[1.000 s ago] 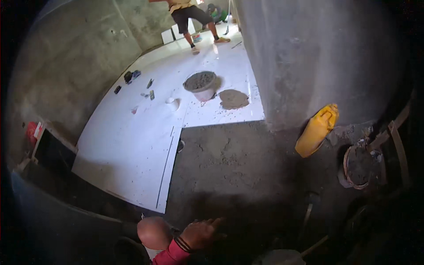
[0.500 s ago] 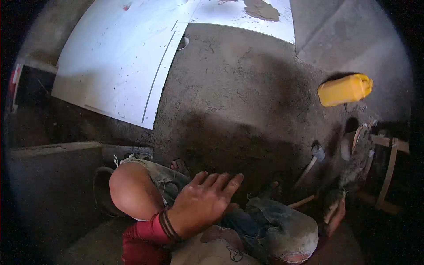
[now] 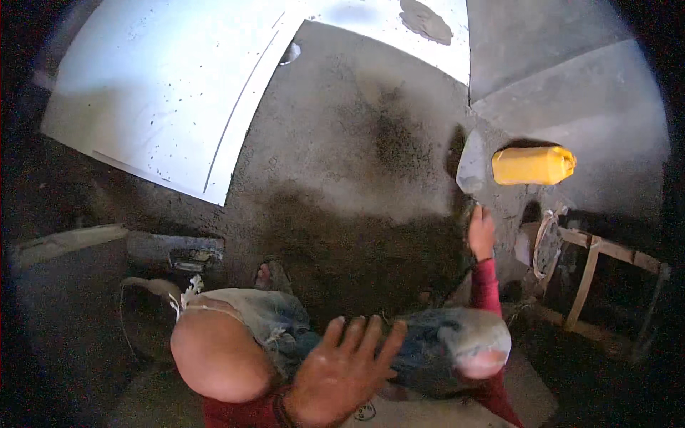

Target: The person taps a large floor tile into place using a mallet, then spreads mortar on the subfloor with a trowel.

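Observation:
At the end of my stretched-out right arm, my right hand (image 3: 482, 232) is closed around the handle of a pointed trowel (image 3: 471, 162). The pale blade points away from me, above the rough grey floor (image 3: 349, 128) and just left of a yellow jerrycan (image 3: 531, 165) lying on its side. My left hand (image 3: 342, 374) is over my lap between the knees, fingers spread, holding nothing. The back of that hand faces up and is slightly blurred.
Large white sheets (image 3: 164, 93) cover the floor at far left; a grey mortar patch (image 3: 426, 21) lies on the far one. At right stand a wooden frame (image 3: 585, 271) and an oval-rimmed object (image 3: 548, 246). Left, a flat metal tool (image 3: 196, 253) rests beside a low ledge (image 3: 71, 242).
My right hand has swung from the lower right forward to the floor left of the jerrycan, with the trowel now in plain view. My left hand has dropped slightly toward me. The view has shifted.

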A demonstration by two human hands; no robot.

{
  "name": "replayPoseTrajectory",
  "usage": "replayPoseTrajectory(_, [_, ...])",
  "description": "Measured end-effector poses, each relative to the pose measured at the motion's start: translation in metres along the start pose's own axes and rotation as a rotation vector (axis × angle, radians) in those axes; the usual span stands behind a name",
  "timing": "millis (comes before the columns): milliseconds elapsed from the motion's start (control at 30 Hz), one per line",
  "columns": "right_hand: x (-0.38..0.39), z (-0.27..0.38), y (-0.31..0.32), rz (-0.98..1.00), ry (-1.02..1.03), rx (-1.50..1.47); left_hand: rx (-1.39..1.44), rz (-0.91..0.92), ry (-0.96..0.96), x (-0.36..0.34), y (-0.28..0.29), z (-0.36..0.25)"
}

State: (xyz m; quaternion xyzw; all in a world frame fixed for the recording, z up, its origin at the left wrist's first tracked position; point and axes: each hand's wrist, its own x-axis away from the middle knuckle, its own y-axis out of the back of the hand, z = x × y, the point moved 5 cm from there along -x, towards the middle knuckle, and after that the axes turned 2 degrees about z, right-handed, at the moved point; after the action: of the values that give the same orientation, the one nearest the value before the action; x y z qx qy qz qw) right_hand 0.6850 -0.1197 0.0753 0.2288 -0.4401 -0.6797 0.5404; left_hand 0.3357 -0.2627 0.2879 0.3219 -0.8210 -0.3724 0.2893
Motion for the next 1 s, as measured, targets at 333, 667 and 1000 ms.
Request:
replayPoseTrajectory(333, [-0.019, 0.045, -0.095, -0.013, 0.297, 0.759, 0.496, -0.070, -0.108, 0.019, 0.020, 0.021])
replayPoseTrajectory(667, [0.017, 0.041, -0.074, 0.296, 0.038, 0.388, 0.526, -0.043, -0.135, 0.019, 0.023, 0.056])
replayPoseTrajectory(1000, [-0.014, 0.057, -0.169, 0.144, -0.086, -0.246, 0.535, 0.042, -0.117, 0.004, 0.024, 0.062])
